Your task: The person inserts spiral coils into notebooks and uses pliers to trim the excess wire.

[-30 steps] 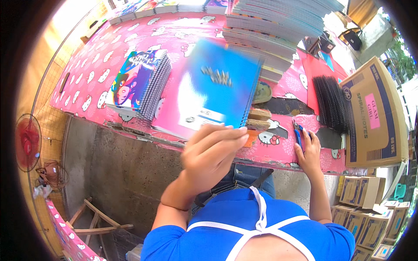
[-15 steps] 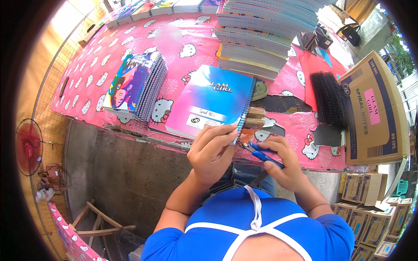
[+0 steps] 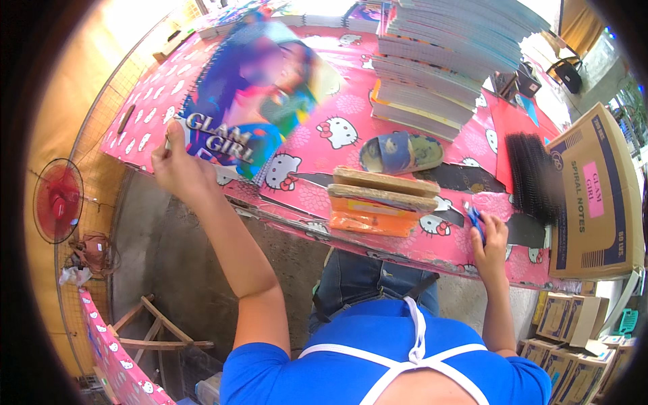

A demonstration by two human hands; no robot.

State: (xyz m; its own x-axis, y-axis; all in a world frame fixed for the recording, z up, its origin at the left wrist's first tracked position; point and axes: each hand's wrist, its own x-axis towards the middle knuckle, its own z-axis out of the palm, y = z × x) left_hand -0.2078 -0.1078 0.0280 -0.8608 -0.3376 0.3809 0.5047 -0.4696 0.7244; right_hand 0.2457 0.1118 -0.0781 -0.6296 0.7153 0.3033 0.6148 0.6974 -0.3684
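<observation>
While left hand (image 3: 177, 167) lifts spiral notebook (image 3: 253, 94), fingers pinching its lower corner.
Right hand (image 3: 489, 236) fingers closed around blue tool (image 3: 476, 219) on table (image 3: 378, 145).

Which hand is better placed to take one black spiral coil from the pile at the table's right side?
Right. The right hand, holding blue pliers, rests beside the black coils; the left hand holds the notebook far away.
</observation>
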